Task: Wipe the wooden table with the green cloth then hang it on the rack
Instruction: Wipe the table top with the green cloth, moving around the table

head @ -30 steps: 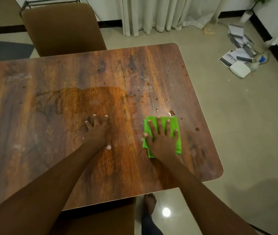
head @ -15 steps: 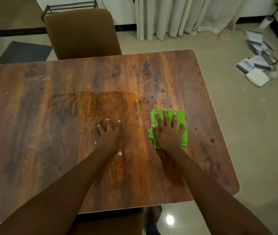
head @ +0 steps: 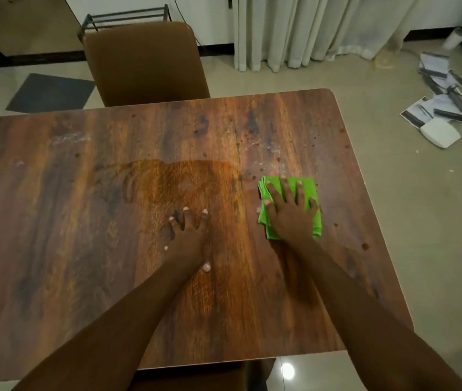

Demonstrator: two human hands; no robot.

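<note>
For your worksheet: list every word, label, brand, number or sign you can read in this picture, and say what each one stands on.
No text can be read.
Papers on the floor: dark printed bands, too small and blurred to read.
White box: no marking shows.
Green cloth, wooden table, chair: no lettering.

The brown rectangular wooden table (head: 55, 221) is pressed by two flat hands; a folded bright green cloth (head: 307, 187) is lain under the right one.

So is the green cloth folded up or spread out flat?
Folded. The green cloth is a small thick pad under the right hand, with layered edges showing at its left side.
</note>
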